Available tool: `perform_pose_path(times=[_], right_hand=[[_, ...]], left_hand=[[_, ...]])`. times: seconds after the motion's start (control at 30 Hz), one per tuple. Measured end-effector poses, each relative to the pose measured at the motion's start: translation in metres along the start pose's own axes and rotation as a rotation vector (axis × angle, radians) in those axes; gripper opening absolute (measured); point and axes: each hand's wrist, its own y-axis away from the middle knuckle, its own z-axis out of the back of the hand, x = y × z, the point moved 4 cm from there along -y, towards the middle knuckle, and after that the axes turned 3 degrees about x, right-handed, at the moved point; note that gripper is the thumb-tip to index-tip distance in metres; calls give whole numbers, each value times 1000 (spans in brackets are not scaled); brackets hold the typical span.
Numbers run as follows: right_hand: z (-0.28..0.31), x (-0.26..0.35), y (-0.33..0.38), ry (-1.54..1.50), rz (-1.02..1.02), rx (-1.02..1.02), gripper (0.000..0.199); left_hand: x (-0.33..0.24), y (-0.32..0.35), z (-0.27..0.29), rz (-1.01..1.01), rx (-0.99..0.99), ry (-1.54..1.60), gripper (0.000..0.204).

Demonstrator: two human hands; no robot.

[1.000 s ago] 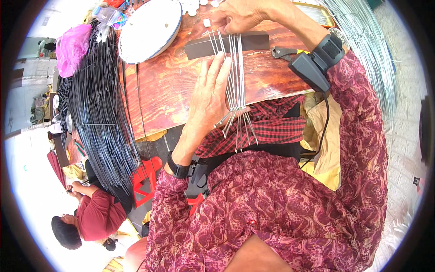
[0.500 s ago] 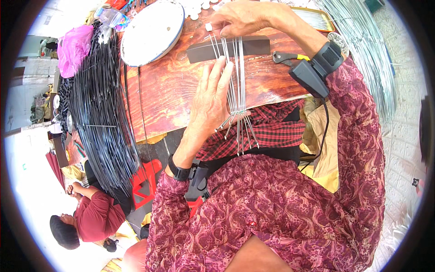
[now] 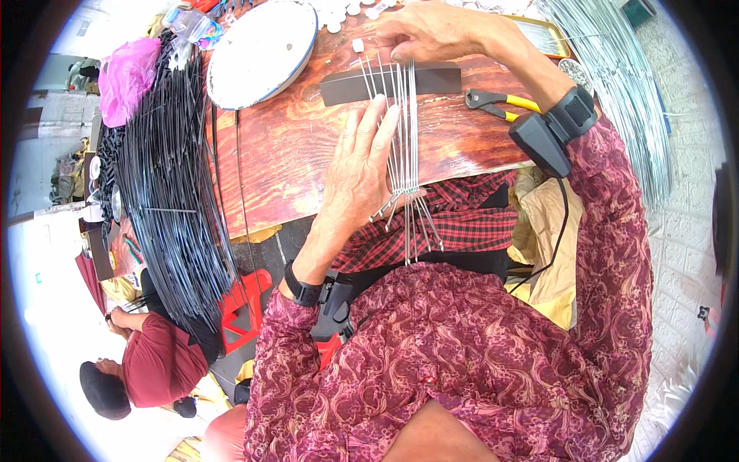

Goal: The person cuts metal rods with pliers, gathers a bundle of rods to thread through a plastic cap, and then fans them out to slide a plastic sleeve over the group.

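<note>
Several thin silver wires (image 3: 400, 146) lie fanned across a reddish wooden table (image 3: 285, 154), crossing a dark flat strip (image 3: 346, 83). My left hand (image 3: 356, 173) lies flat on the near part of the wires, pressing them against the table's edge. My right hand (image 3: 431, 31) pinches the far ends of the wires above the strip. The near ends of the wires hang over a red checked cloth (image 3: 462, 219) on my lap.
Yellow-handled pliers (image 3: 500, 104) lie right of the strip. A white round tray (image 3: 262, 50) sits at the far left of the table. A bundle of black wires (image 3: 165, 192) hangs left, silver wire coils (image 3: 616, 92) right. A person in red (image 3: 154, 362) crouches lower left.
The view has shifted slightly. My right hand has moved a little along the far wire ends, and my left hand stays pressed on the wires.
</note>
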Motion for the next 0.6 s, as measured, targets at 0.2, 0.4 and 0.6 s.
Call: perform_pose_path(times=[0.2, 0.4, 0.6], right_hand=[[-5, 0, 6, -54, 71, -118, 33], [-7, 2, -2, -38, 93, -195, 34], [-9, -2, -7, 49, 4, -183, 30]], left_hand=[[1, 1, 0, -6, -3, -5, 120], [0, 2, 0, -15, -14, -7, 121], [0, 1, -1, -5, -10, 8, 122]])
